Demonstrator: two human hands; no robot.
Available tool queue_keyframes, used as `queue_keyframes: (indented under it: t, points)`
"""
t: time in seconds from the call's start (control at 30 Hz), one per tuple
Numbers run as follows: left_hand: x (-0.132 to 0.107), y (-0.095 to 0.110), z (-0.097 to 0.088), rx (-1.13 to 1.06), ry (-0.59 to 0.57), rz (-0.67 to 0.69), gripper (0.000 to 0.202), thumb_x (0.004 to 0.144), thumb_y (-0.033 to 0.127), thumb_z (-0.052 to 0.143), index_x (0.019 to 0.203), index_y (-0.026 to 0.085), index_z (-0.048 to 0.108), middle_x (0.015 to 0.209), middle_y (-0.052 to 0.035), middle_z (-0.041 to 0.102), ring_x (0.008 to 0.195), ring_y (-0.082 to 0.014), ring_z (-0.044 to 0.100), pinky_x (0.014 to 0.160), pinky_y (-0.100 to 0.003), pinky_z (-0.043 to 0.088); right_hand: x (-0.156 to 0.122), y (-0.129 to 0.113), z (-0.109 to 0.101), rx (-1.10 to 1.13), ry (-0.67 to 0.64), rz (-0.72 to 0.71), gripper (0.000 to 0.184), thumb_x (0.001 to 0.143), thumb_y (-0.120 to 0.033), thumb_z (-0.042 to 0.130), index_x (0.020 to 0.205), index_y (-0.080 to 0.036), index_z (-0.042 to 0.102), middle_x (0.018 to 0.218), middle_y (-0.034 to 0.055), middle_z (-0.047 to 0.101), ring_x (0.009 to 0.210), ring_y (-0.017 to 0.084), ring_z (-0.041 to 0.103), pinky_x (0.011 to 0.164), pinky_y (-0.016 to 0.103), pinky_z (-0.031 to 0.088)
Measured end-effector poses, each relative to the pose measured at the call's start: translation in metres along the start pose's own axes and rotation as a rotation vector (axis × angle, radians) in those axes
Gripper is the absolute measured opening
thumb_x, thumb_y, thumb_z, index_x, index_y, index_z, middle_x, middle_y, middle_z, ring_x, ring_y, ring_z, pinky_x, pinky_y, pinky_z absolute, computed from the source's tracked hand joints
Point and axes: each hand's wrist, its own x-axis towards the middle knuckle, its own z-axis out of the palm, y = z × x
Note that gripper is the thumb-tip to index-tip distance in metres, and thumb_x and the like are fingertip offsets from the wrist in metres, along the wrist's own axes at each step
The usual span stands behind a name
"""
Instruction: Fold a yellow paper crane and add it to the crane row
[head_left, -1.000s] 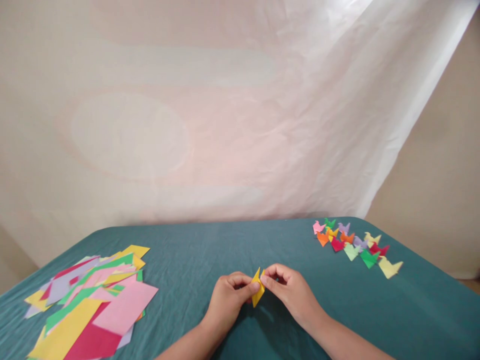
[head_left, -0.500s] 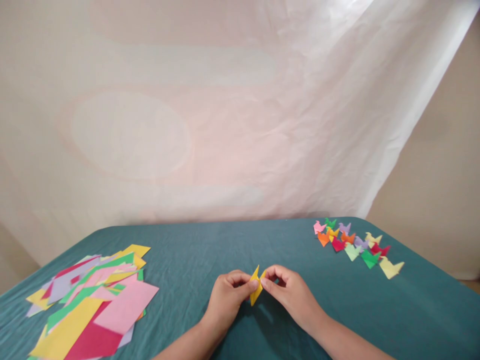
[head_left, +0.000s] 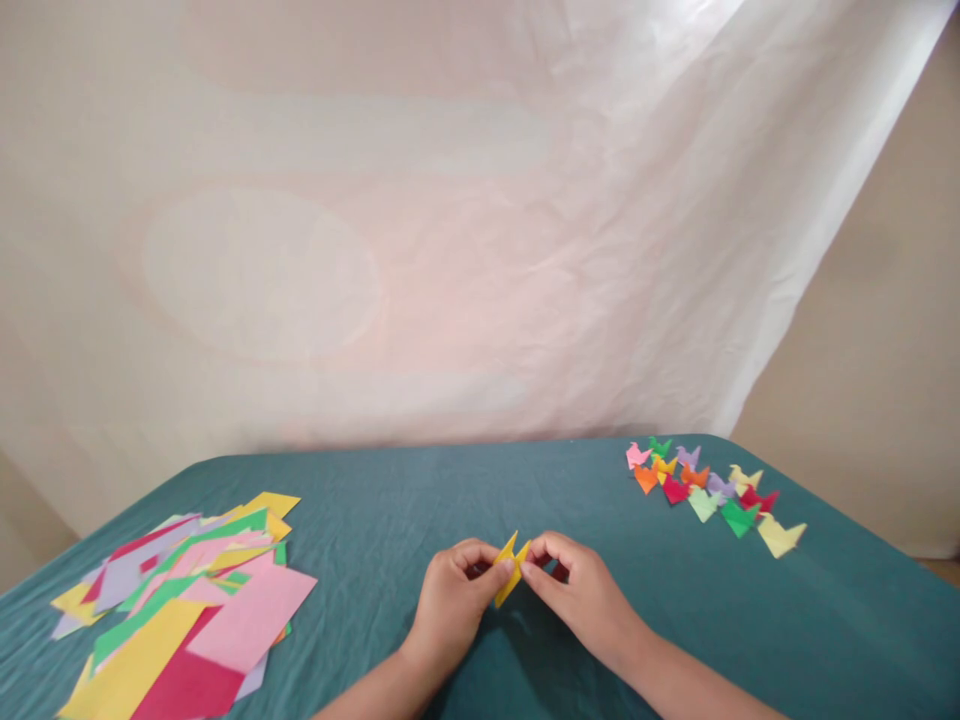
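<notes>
A small yellow folded origami piece [head_left: 507, 584] with two pointed tips is held up just above the cloth, between both hands. My left hand [head_left: 459, 592] pinches its left side, thumb across the front. On the right, my right hand [head_left: 571, 578] has thumb and forefinger closed on the other pointed flap. The fingers cover part of the folds, so the whole shape of the paper does not show.
On the left of the green cloth-covered table [head_left: 375, 530] lies a loose pile of coloured paper sheets [head_left: 255, 612]. Several small folded paper birds [head_left: 741, 518] in mixed colours stand at the back right. A pale sheet [head_left: 450, 250] hangs behind the table.
The yellow origami piece has tilted slightly, and its two tips now show more plainly as a V. Both hands keep their pinch with barely any shift.
</notes>
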Motion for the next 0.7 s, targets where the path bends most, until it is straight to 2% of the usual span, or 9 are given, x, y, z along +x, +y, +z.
queue_keyframes:
  t: [0.17, 0.5, 0.7]
  points:
    - [-0.002, 0.005, 0.002, 0.09, 0.019, 0.037, 0.021, 0.077, 0.031, 0.062, 0.068, 0.014, 0.068, 0.066, -0.0023, 0.06, 0.06, -0.0132, 0.053, 0.057, -0.022, 0.039, 0.0, 0.001, 0.0, -0.001, -0.015, 0.006, 0.019, 0.086, -0.029, 0.052, 0.074, -0.018, 0.061, 0.071, -0.0008, 0.059, 0.066, 0.013, 0.053, 0.058, 0.021, 0.039]
    - [-0.006, 0.011, 0.003, 0.149, 0.02, 0.057, 0.016, 0.076, 0.025, 0.061, 0.067, 0.015, 0.069, 0.065, -0.0013, 0.06, 0.058, -0.0122, 0.052, 0.056, -0.022, 0.039, 0.0, 0.002, 0.004, -0.072, -0.034, -0.03, 0.013, 0.083, -0.021, 0.054, 0.07, -0.018, 0.058, 0.069, -0.0018, 0.057, 0.065, 0.013, 0.053, 0.059, 0.022, 0.037]
    - [-0.001, 0.008, 0.002, 0.225, -0.021, 0.03, 0.019, 0.078, 0.031, 0.059, 0.071, 0.016, 0.068, 0.071, -0.002, 0.064, 0.062, -0.0137, 0.055, 0.058, -0.022, 0.04, -0.001, 0.005, 0.007, -0.136, 0.039, -0.043, 0.015, 0.082, -0.02, 0.053, 0.067, -0.019, 0.052, 0.065, -0.0027, 0.053, 0.061, 0.013, 0.049, 0.058, 0.022, 0.036]
